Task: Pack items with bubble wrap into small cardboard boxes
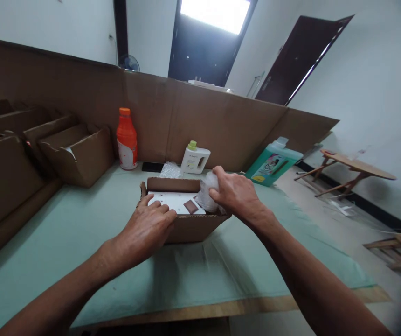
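Note:
An open cardboard box [193,229] stands on the green cloth in front of me. A flat white box [169,200] with a brown square printed on it lies inside, near the top. My left hand [153,221] rests at the left front rim, fingers stretched over the white box. At the right end of the cardboard box, my right hand [233,191] is closed on a wad of bubble wrap [206,193], which sits partly inside the box beside the white one. Whether the wrap has anything in it, I cannot tell.
Behind the box stand an orange bottle [127,140], a white bottle with a green cap [195,158] and a teal jug [273,161]. More bubble wrap [171,170] and a dark flat object [152,167] lie between. Several cardboard boxes [78,154] line the left; a cardboard wall [207,112] closes the back.

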`<state>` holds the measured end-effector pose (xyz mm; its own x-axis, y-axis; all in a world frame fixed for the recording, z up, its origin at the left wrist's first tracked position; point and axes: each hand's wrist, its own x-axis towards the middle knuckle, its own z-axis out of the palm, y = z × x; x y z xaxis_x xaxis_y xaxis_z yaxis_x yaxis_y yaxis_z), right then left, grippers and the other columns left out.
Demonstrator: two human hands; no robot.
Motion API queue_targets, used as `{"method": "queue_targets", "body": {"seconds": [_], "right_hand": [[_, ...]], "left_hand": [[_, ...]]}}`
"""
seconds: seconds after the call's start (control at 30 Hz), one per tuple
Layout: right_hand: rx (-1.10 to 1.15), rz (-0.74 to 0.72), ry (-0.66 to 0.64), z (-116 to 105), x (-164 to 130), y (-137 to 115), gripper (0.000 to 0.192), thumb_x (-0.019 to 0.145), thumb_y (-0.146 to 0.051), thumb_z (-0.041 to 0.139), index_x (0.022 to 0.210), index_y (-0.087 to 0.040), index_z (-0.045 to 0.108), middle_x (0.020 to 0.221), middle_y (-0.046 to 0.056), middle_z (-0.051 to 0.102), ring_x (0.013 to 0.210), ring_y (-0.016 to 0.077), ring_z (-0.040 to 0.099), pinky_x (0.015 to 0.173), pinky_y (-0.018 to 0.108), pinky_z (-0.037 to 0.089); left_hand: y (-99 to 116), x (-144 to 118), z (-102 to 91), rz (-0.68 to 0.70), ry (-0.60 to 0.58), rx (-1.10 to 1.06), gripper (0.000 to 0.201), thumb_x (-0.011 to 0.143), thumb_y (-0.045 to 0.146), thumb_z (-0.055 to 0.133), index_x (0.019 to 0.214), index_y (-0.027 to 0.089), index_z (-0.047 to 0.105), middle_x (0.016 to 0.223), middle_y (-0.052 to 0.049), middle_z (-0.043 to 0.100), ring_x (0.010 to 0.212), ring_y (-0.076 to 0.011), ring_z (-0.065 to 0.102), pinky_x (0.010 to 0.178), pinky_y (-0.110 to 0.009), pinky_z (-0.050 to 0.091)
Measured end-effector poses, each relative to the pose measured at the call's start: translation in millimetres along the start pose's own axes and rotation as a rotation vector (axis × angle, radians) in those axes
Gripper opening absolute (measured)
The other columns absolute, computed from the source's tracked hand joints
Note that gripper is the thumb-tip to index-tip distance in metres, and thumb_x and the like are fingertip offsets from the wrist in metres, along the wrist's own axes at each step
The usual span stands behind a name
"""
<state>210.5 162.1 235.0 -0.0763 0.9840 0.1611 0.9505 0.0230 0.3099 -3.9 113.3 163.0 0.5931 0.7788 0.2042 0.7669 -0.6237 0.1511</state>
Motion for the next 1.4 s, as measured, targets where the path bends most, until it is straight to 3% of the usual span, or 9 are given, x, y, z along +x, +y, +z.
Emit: {"method": "queue_targets", "body": {"seconds": [0.2,0.4,0.57,0.73,0.8,0.93,1.13,1.23,1.4], "right_hand": [[0.223,0.106,0.054,19,-13,30,0.043,0.084,-0.029,0.056,0.125,-0.016,0.059,0.102,0.013,0.076,0.093,0.0285,0.071,0.072,0.031,0.045],[0.469,0.165,0.103,40,-20,55,0.045,0.081,-0.033,0.057,0.12,-0.012,0.062,0.083,0.009,0.071,0.074,0.0238,0.065,0.067,0.031,0.044],[0.997,0.186,0.124,45,-23,65,0.043,0.073,-0.042,0.064,0.108,-0.018,0.058,0.066,-0.003,0.058,0.054,0.0169,0.056,0.051,0.028,0.045],[1.661,0.192,0.211,49,-12,56,0.051,0.067,-0.052,0.068,0.103,-0.022,0.048,0.084,0.0,0.064,0.059,0.0154,0.058,0.045,0.027,0.049],[1.586,0.221,0.133,55,-7,54,0.044,0.068,-0.049,0.065,0.098,-0.021,0.049,0.079,0.0,0.064,0.058,0.0159,0.057,0.046,0.027,0.047],[0.891,0.238,0.166,62,-8,57,0.029,0.071,-0.038,0.062,0.093,-0.02,0.053,0.076,0.002,0.065,0.067,0.0201,0.06,0.059,0.029,0.043],[0.264,0.089,-0.052,33,-12,40,0.033,0.081,-0.03,0.057,0.111,-0.017,0.06,0.098,0.014,0.076,0.089,0.0285,0.07,0.065,0.03,0.04],[0.173,0.105,-0.072,27,-6,27,0.035,0.084,-0.029,0.056,0.115,-0.014,0.061,0.102,0.018,0.076,0.095,0.031,0.071,0.069,0.031,0.045],[0.45,0.045,-0.079,41,-9,25,0.061,0.081,-0.026,0.064,0.139,-0.013,0.049,0.114,0.016,0.074,0.102,0.0292,0.071,0.074,0.03,0.051]], "left_hand": [[-29,59,-49.0,0.159,-0.23,-0.568,0.037,0.101,0.034,0.04,0.12,0.019,0.068,0.117,-0.007,0.073,0.102,-0.0199,0.067,0.085,-0.028,0.051],[-10,132,-10.8,0.28,-0.45,-0.451,0.048,0.077,0.001,0.051,0.113,0.021,0.075,0.11,-0.003,0.077,0.097,-0.0168,0.069,0.083,-0.024,0.049],[8,135,11.1,0.301,-0.386,-0.224,0.045,0.072,0.005,0.057,0.109,0.023,0.075,0.106,-0.005,0.077,0.091,-0.0215,0.069,0.073,-0.026,0.048],[9,130,7.1,0.296,-0.377,-0.294,0.038,0.072,0.004,0.052,0.094,0.02,0.078,0.09,-0.002,0.078,0.076,-0.0167,0.067,0.064,-0.024,0.044],[8,128,5.8,0.283,-0.387,-0.291,0.043,0.072,0.002,0.05,0.1,0.022,0.077,0.094,-0.002,0.078,0.08,-0.0164,0.068,0.066,-0.023,0.044],[5,125,5.3,0.256,-0.389,-0.291,0.042,0.072,0.002,0.052,0.102,0.021,0.075,0.101,-0.001,0.077,0.088,-0.0167,0.068,0.073,-0.022,0.046],[4,127,6.7,0.15,-0.318,-0.284,0.036,0.076,0.012,0.056,0.109,0.017,0.067,0.098,-0.005,0.074,0.083,-0.0198,0.067,0.065,-0.025,0.046],[6,127,10.9,0.152,-0.284,-0.276,0.041,0.081,0.014,0.052,0.12,0.016,0.064,0.105,-0.008,0.073,0.089,-0.0213,0.068,0.071,-0.027,0.049],[11,126,20.3,0.146,-0.274,-0.225,0.025,0.085,0.018,0.053,0.097,0.016,0.075,0.103,-0.011,0.071,0.094,-0.0265,0.068,0.083,-0.034,0.05]]}}
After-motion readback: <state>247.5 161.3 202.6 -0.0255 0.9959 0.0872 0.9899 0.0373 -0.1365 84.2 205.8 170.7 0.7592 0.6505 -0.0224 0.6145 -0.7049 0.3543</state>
